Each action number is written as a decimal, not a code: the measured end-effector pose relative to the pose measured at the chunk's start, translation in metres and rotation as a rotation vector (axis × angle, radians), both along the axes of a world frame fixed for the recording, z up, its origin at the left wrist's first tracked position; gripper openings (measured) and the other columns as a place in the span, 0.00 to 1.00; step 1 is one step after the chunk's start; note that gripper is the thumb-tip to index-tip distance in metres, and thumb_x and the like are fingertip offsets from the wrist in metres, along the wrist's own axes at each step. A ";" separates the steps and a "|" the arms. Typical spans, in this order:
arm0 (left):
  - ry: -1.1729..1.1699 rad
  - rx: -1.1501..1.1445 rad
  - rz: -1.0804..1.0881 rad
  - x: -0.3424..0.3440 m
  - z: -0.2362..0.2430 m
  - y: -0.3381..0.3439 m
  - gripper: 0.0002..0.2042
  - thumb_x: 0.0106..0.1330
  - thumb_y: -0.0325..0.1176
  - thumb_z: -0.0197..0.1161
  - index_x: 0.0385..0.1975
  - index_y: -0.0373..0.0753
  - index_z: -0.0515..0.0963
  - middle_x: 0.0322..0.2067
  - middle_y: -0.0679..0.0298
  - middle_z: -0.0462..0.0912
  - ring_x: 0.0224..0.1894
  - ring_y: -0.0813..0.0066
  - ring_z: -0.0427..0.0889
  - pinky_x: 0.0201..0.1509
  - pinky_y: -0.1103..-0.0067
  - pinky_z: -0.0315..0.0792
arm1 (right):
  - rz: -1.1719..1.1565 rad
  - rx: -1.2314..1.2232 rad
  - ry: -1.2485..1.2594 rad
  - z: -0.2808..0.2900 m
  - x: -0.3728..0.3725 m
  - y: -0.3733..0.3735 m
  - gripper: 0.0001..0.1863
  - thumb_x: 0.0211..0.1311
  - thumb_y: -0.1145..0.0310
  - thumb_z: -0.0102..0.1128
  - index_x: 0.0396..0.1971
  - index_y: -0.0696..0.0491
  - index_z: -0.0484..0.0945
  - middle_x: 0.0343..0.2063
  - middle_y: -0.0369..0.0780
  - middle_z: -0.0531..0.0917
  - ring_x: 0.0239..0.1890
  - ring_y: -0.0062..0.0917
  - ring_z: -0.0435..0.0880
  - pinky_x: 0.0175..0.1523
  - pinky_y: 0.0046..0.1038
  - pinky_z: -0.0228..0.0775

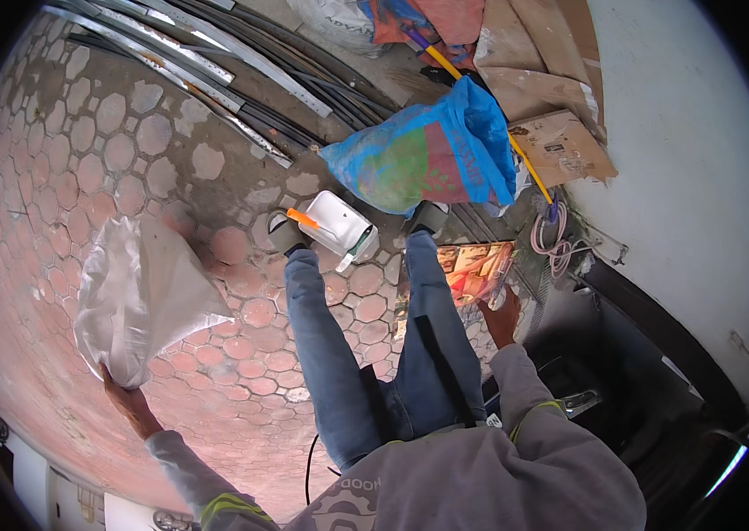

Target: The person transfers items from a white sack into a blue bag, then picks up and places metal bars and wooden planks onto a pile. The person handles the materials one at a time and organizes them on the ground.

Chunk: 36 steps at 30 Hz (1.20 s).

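Hexagonal paving (259, 311), reddish and worn, runs up to a pale wall (684, 115) along its right edge. Nearest, toward the paving's left edge, the left hand (129, 403) grasps the near rim of a white sack (149, 292). Past the person's 2 legs (305, 327), the right hand (503, 317) is half curled at the near right corner of a glossy panel (472, 281); whether it grips that corner or merely rests by it cannot be told.

As for progress, the hold on the white sack is made, but the sack lies slack and seems little filled; the panel is outside it, partly behind the right leg. How much work is left cannot be judged. The white sack touches the left hand and lies well apart from the right, which has the panel just beside it.

Farther off, a white tub (334, 217) with an orange handle (302, 218) sits between the shoes. Beyond are a bulging blue sack (418, 155), a hose (556, 250) near the wall, a yellow pole (530, 168), cardboard (560, 146) at the far right corner and metal strips (188, 81) across the far left.
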<state>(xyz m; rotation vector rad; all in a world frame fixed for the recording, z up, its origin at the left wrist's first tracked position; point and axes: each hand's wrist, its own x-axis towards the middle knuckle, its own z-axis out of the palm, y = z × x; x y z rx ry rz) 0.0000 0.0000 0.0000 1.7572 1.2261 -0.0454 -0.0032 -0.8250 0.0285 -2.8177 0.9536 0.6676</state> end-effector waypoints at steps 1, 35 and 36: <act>-0.008 -0.020 0.010 0.004 0.001 -0.001 0.30 0.70 0.47 0.50 0.63 0.27 0.59 0.62 0.51 0.63 0.62 0.56 0.64 0.67 0.64 0.59 | -0.052 0.014 0.034 0.006 -0.019 0.013 0.42 0.42 0.54 0.74 0.57 0.56 0.66 0.51 0.51 0.71 0.56 0.45 0.67 0.60 0.42 0.59; 0.135 0.564 -0.500 -0.116 0.121 0.012 0.31 0.53 0.20 0.63 0.60 0.25 0.62 0.52 0.46 0.73 0.52 0.61 0.73 0.57 0.66 0.69 | 0.235 0.025 -0.010 -0.088 0.233 -0.017 0.30 0.38 0.56 0.72 0.44 0.51 0.75 0.44 0.42 0.80 0.55 0.40 0.71 0.61 0.51 0.54; 0.155 0.571 -0.502 -0.125 0.120 0.012 0.31 0.54 0.20 0.62 0.60 0.25 0.62 0.53 0.46 0.73 0.53 0.61 0.73 0.57 0.67 0.69 | 0.267 0.003 -0.015 -0.087 0.229 -0.015 0.25 0.39 0.58 0.71 0.39 0.51 0.78 0.41 0.41 0.82 0.53 0.39 0.72 0.59 0.50 0.56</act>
